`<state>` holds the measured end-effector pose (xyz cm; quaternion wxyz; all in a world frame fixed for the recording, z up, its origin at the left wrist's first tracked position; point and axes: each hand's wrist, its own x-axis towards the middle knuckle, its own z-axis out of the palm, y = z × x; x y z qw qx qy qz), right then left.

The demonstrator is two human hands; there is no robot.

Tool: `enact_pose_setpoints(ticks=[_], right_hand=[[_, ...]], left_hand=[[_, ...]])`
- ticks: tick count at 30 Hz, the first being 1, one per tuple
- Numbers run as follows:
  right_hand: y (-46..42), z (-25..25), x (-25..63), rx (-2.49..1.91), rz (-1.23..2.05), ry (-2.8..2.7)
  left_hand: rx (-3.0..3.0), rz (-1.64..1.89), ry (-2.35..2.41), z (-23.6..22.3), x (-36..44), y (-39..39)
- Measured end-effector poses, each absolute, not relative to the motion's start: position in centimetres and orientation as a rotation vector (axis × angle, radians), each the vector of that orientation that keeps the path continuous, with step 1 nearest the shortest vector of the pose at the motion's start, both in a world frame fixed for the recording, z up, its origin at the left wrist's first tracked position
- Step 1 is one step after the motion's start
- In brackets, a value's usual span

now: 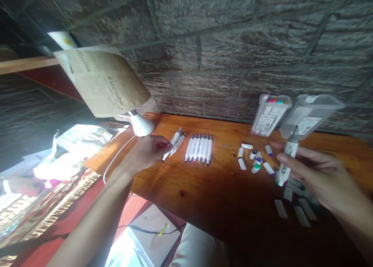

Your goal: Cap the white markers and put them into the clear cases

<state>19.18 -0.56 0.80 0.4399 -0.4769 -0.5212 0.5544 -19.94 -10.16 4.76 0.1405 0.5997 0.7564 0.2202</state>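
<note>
My right hand (314, 170) holds a white marker (288, 158) upright, its grey tip end bare and pointing up. On the wooden table, the pinched fingertips of my left hand (150, 152) are on one of two or so slanted white markers (176, 138). To the right of these, several uncapped markers (199, 148) lie side by side in a neat row. Loose white marker caps (256, 168) with coloured ends are scattered to the left of my right hand. More caps (301, 215) lie below it, partly hidden by the hand.
A clear box of markers (271, 115) and another clear box (311, 115) stand at the back right, near the stone wall (218, 45). A lamp with a paper shade (107, 84) is at the back left, its white cable (116, 154) running over the table edge.
</note>
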Motion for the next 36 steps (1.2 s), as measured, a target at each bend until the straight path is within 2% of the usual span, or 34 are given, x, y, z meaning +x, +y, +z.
enact_pose_setpoints(ticks=[11, 14, 17, 21, 28, 36], right_hand=[[-0.4, 0.6, 19.0, -1.193, 1.408, -1.316], [-0.7, 0.9, 19.1, -1.198, 1.380, -1.311], [-1.1, 1.5, 19.0, -1.228, 1.334, -1.286], [-1.4, 2.1, 18.7, -1.259, 1.330, -1.276], [-1.2, 2.0, 18.3, -1.358, 1.335, -1.141], [-1.1, 1.7, 18.4, -1.425, 1.276, -1.136]], left_hand=[[1.823, 0.256, 2.526, 0.6, -17.1, -6.4], [1.864, 0.364, 2.466, 1.3, -18.2, -6.6], [1.861, 0.679, 2.412, 2.1, -20.9, -6.9], [1.665, 0.877, 2.334, 1.2, -24.9, -7.0], [1.530, 0.859, 2.053, -1.9, -26.0, -6.4], [1.648, 0.638, 2.136, -0.5, -23.4, -5.6]])
